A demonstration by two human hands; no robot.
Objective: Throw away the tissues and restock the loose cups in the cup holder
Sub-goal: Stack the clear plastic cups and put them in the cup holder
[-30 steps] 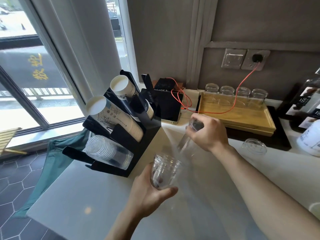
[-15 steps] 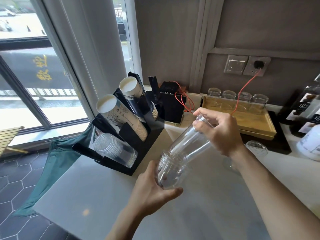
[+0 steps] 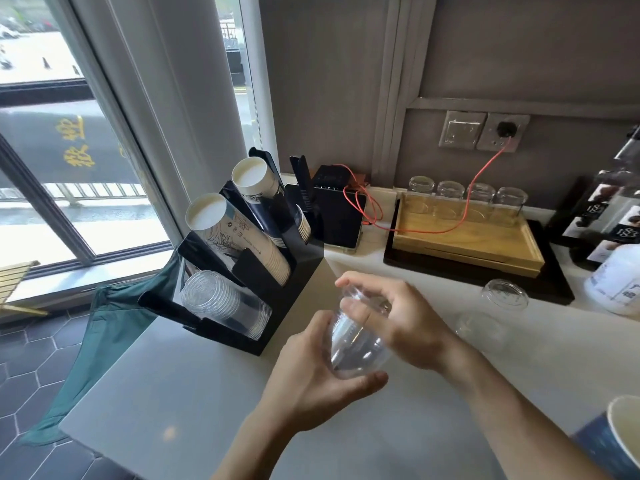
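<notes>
Both hands meet over the smooth, pale bench (image 3: pixel 194 382), closed around a clear plastic cup stack (image 3: pixel 356 344) whose thin ribbed walls show the fingers through them. The left hand (image 3: pixel 311 372) cups the rounded lower end from below, thumb curled along its underside, while the right hand (image 3: pixel 398 323) wraps the upper end from above, fingers bent over the rim. Just left of the hands stands the glossy black cup holder (image 3: pixel 277 296), an angular rack of slanted slots: the lowest slot carries a nested row of transparent ridged cups (image 3: pixel 225 306) lying on their side, and the two slots above hold printed paper cups (image 3: pixel 239 237) in long tilted stacks with their white bases facing outward. Right of the hands, two more loose clear cups rest on the bench, one (image 3: pixel 505 294) mouth down near a dark tray edge and a fainter one (image 3: pixel 479 332) closer in. Behind them a light wooden tray (image 3: pixel 467 240) sits on the dark tray with four upturned glass jars (image 3: pixel 467 197) along its back edge. A blue paper cup (image 3: pixel 620 441) with a white lining shows at the lower right corner.
</notes>
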